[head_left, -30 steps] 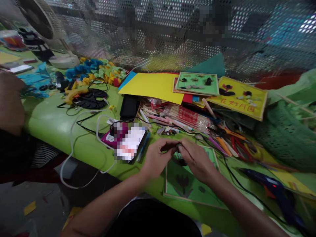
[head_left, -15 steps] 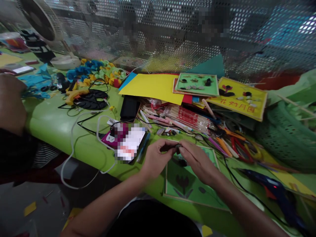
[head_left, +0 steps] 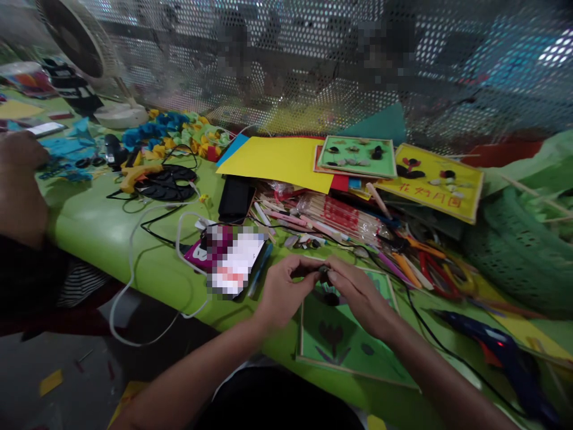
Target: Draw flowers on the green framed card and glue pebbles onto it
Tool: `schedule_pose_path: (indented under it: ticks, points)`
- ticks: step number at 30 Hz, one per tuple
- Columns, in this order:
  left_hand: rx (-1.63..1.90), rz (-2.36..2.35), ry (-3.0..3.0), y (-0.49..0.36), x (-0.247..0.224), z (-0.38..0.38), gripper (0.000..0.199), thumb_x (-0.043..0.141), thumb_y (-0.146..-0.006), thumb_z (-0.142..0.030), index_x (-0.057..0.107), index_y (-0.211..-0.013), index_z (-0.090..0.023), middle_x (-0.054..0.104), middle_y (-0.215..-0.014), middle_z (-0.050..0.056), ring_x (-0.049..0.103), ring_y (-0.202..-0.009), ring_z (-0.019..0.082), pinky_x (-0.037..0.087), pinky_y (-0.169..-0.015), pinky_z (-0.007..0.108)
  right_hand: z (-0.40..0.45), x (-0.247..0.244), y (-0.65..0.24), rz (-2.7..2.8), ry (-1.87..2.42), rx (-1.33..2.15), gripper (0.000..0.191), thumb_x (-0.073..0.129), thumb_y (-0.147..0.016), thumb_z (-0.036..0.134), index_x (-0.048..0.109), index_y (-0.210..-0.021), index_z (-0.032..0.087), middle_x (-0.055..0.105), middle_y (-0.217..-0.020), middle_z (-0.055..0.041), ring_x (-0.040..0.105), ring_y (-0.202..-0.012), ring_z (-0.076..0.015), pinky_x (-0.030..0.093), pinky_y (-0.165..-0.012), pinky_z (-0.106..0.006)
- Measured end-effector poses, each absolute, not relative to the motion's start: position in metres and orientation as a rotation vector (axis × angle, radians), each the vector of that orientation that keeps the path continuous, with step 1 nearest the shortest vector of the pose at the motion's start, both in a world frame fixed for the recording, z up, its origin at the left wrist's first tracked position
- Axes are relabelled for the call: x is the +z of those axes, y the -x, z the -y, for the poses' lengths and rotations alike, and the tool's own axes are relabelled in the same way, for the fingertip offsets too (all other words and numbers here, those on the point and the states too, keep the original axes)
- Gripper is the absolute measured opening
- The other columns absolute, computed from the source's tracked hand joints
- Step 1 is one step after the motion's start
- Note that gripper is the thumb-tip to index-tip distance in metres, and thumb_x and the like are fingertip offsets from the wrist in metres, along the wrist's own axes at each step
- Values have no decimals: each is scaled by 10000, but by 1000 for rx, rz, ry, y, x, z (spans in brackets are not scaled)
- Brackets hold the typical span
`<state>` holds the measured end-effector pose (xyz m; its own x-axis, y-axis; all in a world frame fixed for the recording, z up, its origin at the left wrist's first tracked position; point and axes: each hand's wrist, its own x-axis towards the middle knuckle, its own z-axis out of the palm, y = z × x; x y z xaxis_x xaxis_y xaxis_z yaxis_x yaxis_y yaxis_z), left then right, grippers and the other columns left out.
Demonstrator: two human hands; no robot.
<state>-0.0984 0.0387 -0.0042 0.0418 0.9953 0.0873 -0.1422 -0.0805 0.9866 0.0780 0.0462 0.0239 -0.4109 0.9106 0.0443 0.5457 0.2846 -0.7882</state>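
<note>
Above a green framed picture (head_left: 358,352), my left hand (head_left: 286,289) and my right hand (head_left: 360,292) meet at their fingertips. Both hands pinch a small dark piece (head_left: 323,270), too small to name and partly covered by the fingers. The picture lies on the green table with a thin pale frame; a dark tulip shape (head_left: 332,337) shows on it, and my hands and forearm hide part of its upper and right side. A phone (head_left: 237,266) with a lit screen lies left of my left hand.
A glue gun (head_left: 496,343) with a red light lies at right, its black cable crossing the table. Behind are scissors, pens, skewers, yellow paper (head_left: 273,161) and two framed pictures. A green basket (head_left: 514,251) stands right. Another person's arm (head_left: 20,185) rests at left.
My hands keep their pinch and have hardly moved. The view has shifted very slightly. At far left, the other person's hand shows a little more.
</note>
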Motion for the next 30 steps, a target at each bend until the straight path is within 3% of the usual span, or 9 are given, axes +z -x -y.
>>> schedule_pose_path:
  ticks: [6,17,26,30]
  points:
    - [1330,-1054,-1234,98,-2,-36,148,723,-800,-133,787,-930,-164,809,-916,49,758,-853,163,591,-812,251,-47,30,-75,2086,1405,934,395,367,-1058,512,436,-778,242,530,-763,-8,491,-710,-197,373,-650,-325]
    - [1273,-1032,-1226,98,-2,-36,141,727,-815,-167,784,-944,-170,813,-936,54,761,-872,180,590,-833,280,-48,27,-73,2121,1393,827,305,357,-1024,375,471,-776,240,589,-767,-20,533,-699,-195,394,-638,-328]
    - [1261,-1033,-1112,97,-4,-39,132,745,-785,-174,778,-910,-151,807,-884,65,753,-822,186,598,-817,298,-45,26,-80,2129,1368,936,362,367,-1063,480,485,-819,240,588,-803,-23,540,-742,-207,415,-658,-332]
    - [1278,-1043,-1164,97,-5,-38,131,720,-796,-161,777,-913,-155,807,-909,63,754,-848,182,594,-832,291,-48,23,-78,2216,1428,796,312,375,-1042,425,457,-801,244,575,-776,-29,522,-704,-212,376,-635,-336]
